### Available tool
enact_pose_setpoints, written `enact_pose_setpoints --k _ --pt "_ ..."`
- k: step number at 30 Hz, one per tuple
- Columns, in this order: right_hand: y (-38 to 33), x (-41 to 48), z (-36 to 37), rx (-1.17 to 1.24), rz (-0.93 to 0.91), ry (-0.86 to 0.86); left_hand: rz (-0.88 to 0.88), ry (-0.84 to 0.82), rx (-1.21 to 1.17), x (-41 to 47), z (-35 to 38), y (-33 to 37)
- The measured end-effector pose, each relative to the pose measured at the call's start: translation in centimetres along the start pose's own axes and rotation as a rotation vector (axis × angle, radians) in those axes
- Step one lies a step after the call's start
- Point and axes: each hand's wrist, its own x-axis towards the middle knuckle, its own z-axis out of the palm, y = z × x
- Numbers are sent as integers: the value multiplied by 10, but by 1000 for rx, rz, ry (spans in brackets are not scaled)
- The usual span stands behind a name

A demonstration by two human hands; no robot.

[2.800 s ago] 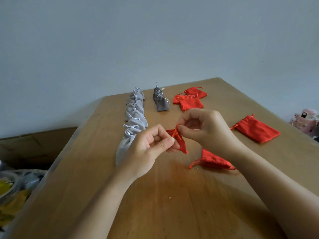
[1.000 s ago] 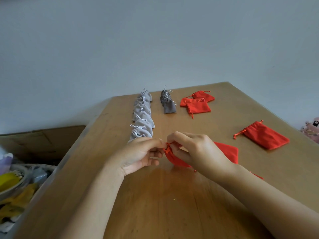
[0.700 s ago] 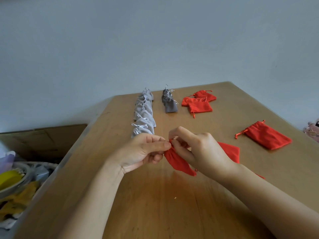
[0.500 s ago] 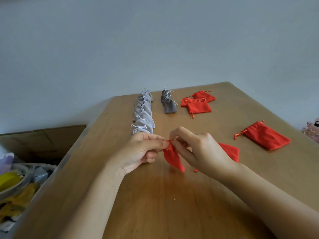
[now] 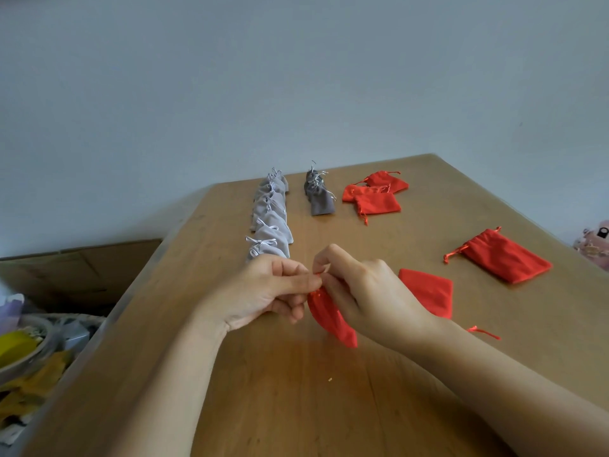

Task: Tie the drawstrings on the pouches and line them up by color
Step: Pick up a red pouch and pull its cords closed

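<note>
— We see matt cloth in the red pouch [image 5: 333,321]; the grey pouches [image 5: 273,230] look soft, velvety.
— We agree. The table [image 5: 296,407] is smooth wood with a faint sheen; the box [image 5: 82,268] looks like dull cardboard.

2.8 s ago: red pouch [image 5: 333,319] held up, level with the near end of the light grey row [image 5: 272,222]. 1.0 s ago: lowered, bunched under the right hand [image 5: 369,298]. Now: lifted again, hanging lengthwise from its neck, pinched between left hand [image 5: 267,291] and right fingertips.
</note>
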Motion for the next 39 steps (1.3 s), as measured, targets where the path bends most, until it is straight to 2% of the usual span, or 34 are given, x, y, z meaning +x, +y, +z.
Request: enact_pose_setpoints --k 6,8,12,21,25,27,29,31,35,39 --pt "2 0 -4 -81 -21 -149 103 91 268 1 3 -5" --pt "4 1 -8 34 17 -228 144 101 358 1 3 -6" --pt "7 3 -22 434 217 -365 175 138 415 2 3 -11" --pt "4 7 -25 753 292 -160 236 26 153 -4 8 2" --pt "4 10 -23 939 387 -176 305 120 101 -3 5 6" --pt "5 10 -22 858 410 -176 321 194 111 -2 1 5" --pt "7 9 -22 597 351 -115 319 253 157 0 0 2" --pt "7 9 -22 453 303 -46 317 287 198 2 2 0" --pt "7 7 -20 285 141 93 310 343 116 4 5 1" --pt "7 6 -18 214 22 159 246 318 -13 5 5 0"
